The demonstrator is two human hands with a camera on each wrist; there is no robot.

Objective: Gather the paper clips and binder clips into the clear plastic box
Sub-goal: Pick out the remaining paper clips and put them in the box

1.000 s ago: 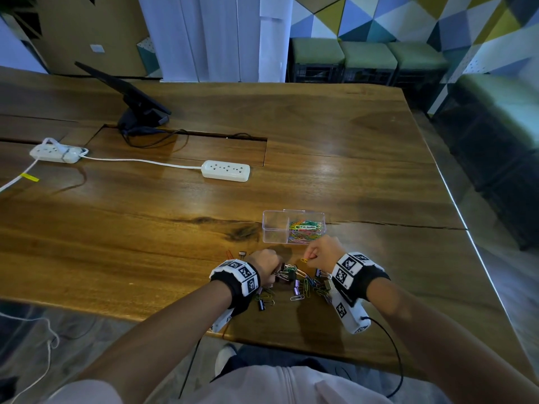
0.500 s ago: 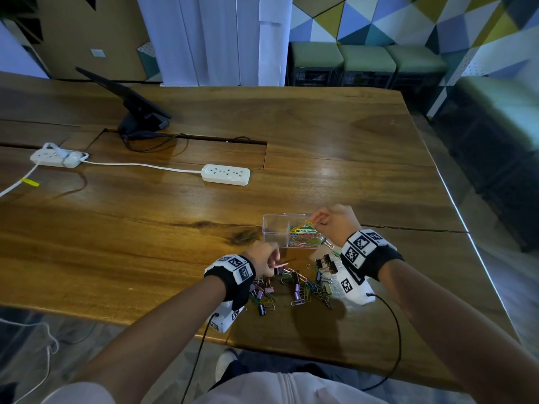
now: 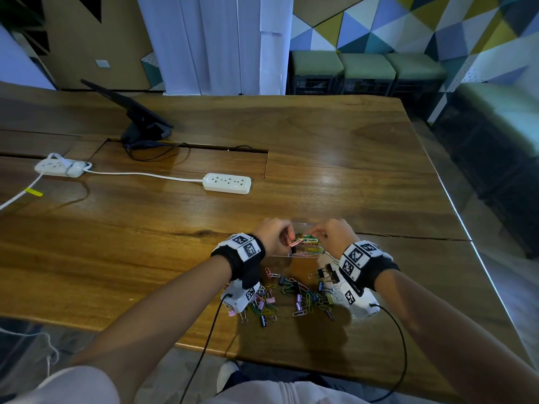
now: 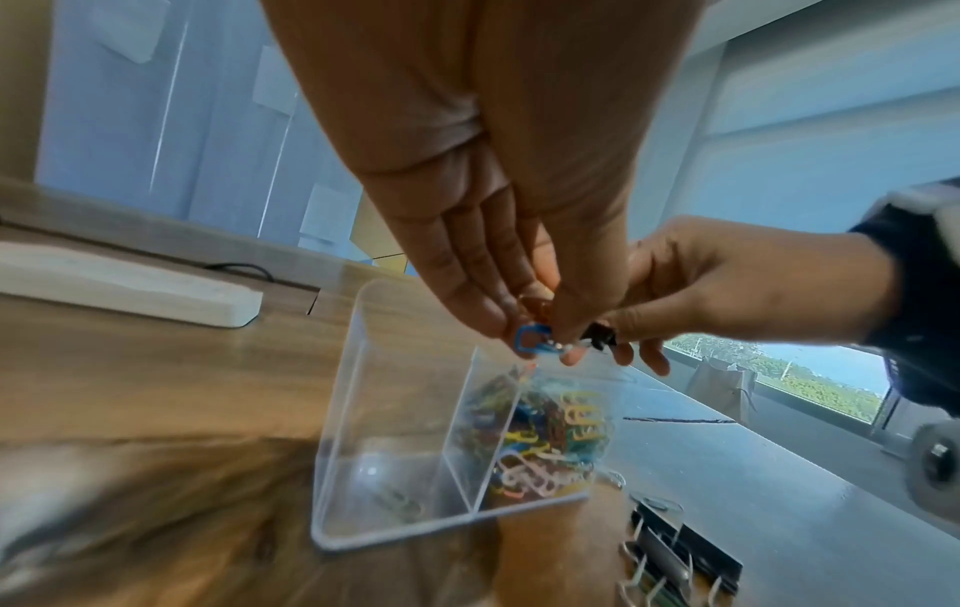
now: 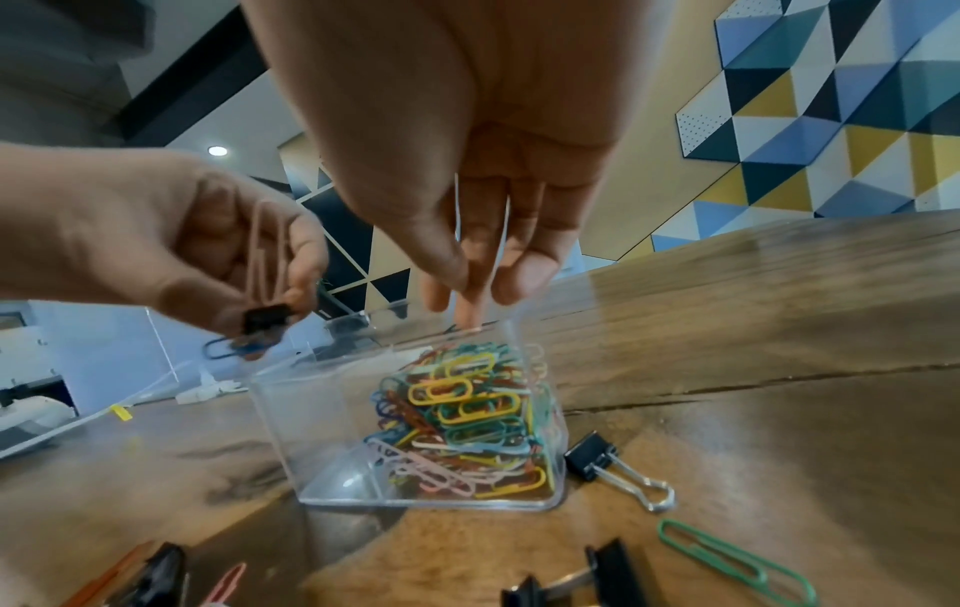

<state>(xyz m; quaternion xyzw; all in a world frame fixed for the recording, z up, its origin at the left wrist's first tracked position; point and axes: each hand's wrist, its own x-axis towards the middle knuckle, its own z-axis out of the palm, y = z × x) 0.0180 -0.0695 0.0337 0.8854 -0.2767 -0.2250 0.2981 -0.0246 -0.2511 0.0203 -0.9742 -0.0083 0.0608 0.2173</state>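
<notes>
The clear plastic box (image 3: 291, 255) stands on the wooden table (image 3: 350, 176) with a divider; its right compartment (image 5: 467, 415) is packed with coloured paper clips. My left hand (image 3: 289, 243) hovers over the box and pinches a pink paper clip (image 5: 265, 254), a black binder clip (image 5: 266, 317) and a blue paper clip (image 4: 532, 336). My right hand (image 3: 322, 235) hangs above the right compartment, fingers (image 5: 467, 267) pointing down and holding nothing. A loose pile of paper clips and binder clips (image 3: 294, 297) lies on the near side of the box.
Black binder clips (image 3: 328, 276) sit just right of the pile, one (image 5: 592, 454) beside the box, with a green paper clip (image 5: 727, 558) nearby. Two white power strips (image 3: 227, 183) (image 3: 58, 168) and a tablet stand (image 3: 140, 123) lie further back. The table's front edge (image 3: 262, 357) is close.
My left hand lifted from the pile to the box with clips pinched in it. My right hand carried a clip from the pile to the box and now holds nothing.
</notes>
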